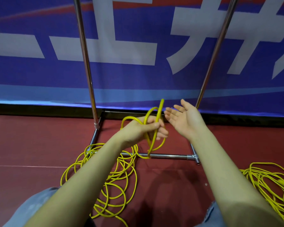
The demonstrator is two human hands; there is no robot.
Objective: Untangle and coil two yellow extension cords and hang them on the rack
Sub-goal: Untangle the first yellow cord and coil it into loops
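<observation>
While the left hand [147,128] grips a few loops of the first cord [105,174], mostly on the floor, the right hand [182,118], spread wide, should feed even loops; the second cord [269,182] waits.

This is looking like an indoor sports hall or event venue rather than a home or workshop. A smooth dark red floor [31,141], with a thin pale line running across it like a court marking, is spreading out in every direction. Along its far edge a large blue banner [138,76] with huge white lettering and a red stripe at the top is hanging down to a black base strip, the kind of hoarding that edges a playing area. A bare chrome rack [88,71] on a tubular base is standing on the floor just before the banner.
</observation>
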